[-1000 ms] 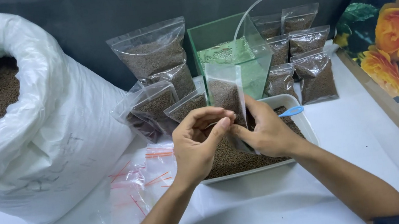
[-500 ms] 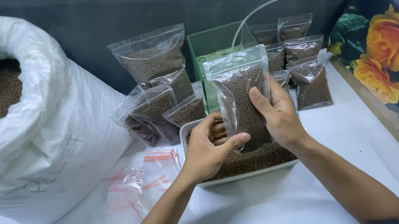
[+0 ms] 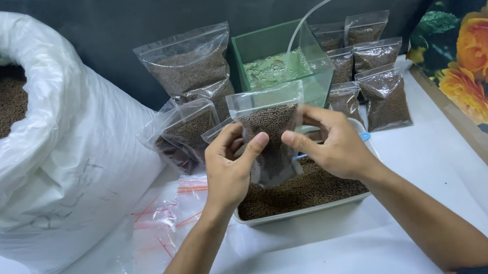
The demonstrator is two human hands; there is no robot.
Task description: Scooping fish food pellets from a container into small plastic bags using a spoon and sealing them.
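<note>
Both hands raised over tray: left hand, right hand fingers pinching pouch.

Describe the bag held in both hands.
The bag is a small clear plastic pouch, part full of fine brown granules, with an empty clear strip at the top. It is held upright above the white tray of the same granules. The left hand and right hand pinch its sides.

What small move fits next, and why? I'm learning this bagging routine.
Probably press the top shut. Both hands, left hand and right hand, hold the clear plastic zip pouch of brown pellets upright over the white tray of pellets; the pouch looks filled, its top strip clear of pellets.
</note>
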